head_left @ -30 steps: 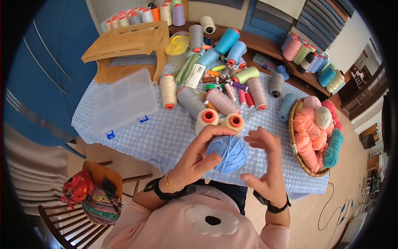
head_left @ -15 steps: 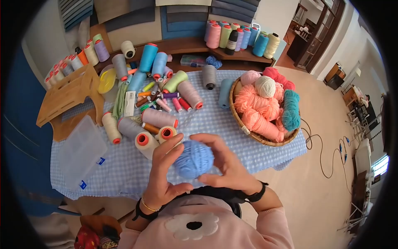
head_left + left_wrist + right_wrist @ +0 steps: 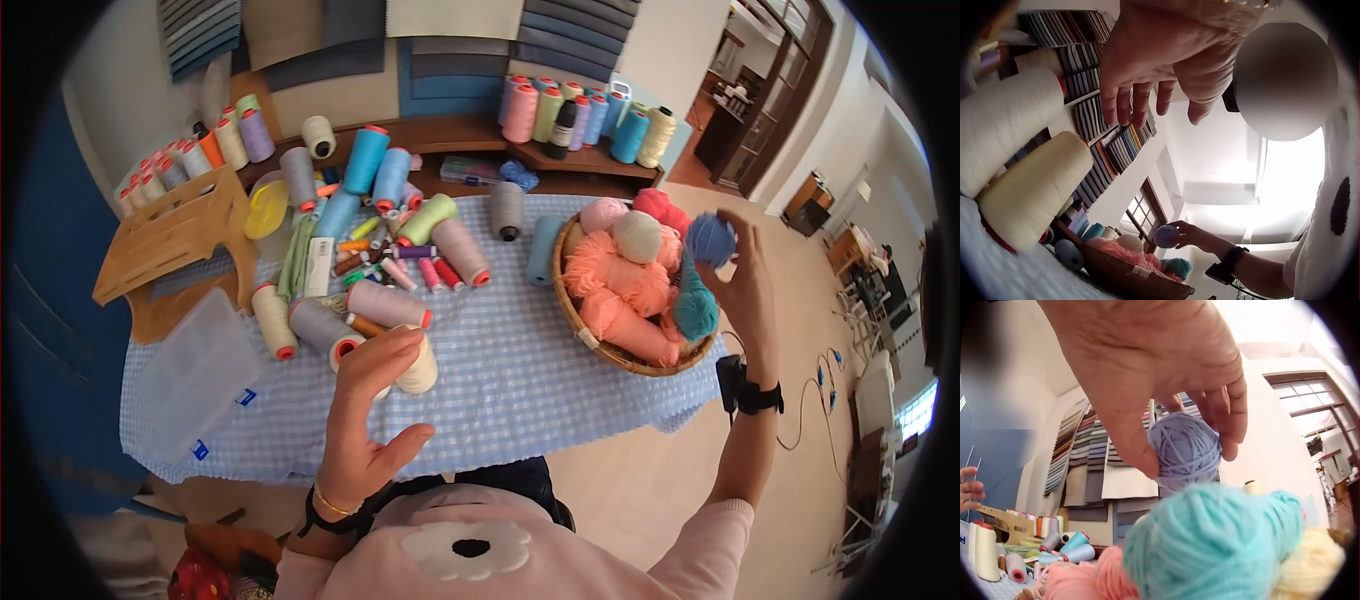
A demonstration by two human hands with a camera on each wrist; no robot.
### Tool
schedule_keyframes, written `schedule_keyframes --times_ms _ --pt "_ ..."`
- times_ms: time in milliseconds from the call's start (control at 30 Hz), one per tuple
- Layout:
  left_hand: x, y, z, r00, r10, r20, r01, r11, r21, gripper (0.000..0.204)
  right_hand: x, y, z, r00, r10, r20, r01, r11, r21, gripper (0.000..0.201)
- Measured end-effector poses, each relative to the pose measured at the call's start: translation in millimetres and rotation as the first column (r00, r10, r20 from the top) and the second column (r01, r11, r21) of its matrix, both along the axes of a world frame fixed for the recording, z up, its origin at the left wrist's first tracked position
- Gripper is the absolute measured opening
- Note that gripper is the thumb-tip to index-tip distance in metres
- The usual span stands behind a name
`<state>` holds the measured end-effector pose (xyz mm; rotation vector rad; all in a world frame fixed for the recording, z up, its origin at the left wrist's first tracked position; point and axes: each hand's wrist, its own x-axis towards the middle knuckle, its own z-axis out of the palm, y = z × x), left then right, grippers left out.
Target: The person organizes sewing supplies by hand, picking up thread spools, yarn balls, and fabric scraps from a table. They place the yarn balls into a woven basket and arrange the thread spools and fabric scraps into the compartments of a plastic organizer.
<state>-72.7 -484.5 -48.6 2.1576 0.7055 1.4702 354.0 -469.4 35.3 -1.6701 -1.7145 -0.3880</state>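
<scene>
My right hand (image 3: 750,290) holds a ball of blue yarn (image 3: 710,240) over the far right side of a wicker basket (image 3: 577,322). In the right wrist view the thumb and fingers pinch the blue ball's sides, just above and behind a turquoise yarn skein (image 3: 1204,544). Coral yarn skeins (image 3: 615,265), a cream ball (image 3: 638,237) and pink balls fill the basket. My left hand (image 3: 365,430) hovers near the table's front edge with fingers extended and nothing in it. Beside it stand cream thread cones (image 3: 418,365), partly hidden by its fingers.
Thread cones and small spools (image 3: 385,250) crowd the left and middle of the gingham-covered table (image 3: 520,400). A wooden rack (image 3: 175,240) and a clear plastic box (image 3: 195,370) lie at the left. More thread cones (image 3: 550,115) line the back shelf.
The blue yarn ball has gone from between both hands at the front to the basket's far right, carried by the right hand. The left hand has let go and stays near the front.
</scene>
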Motion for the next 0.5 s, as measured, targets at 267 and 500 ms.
schedule_keyframes --times_ms 267,500 --pt "-6.8 2.1 8.2 0.993 0.09 -0.08 -0.088 0.996 0.018 0.055 -11.0 9.3 -25.2 0.993 -0.014 0.117 0.043 0.967 -0.252 0.071" --pt "-13.8 11.5 0.7 0.994 0.098 -0.054 -0.1 0.995 -0.029 0.053 -91.2 14.7 28.3 0.97 0.241 0.041 -0.23 0.956 -0.183 0.057"
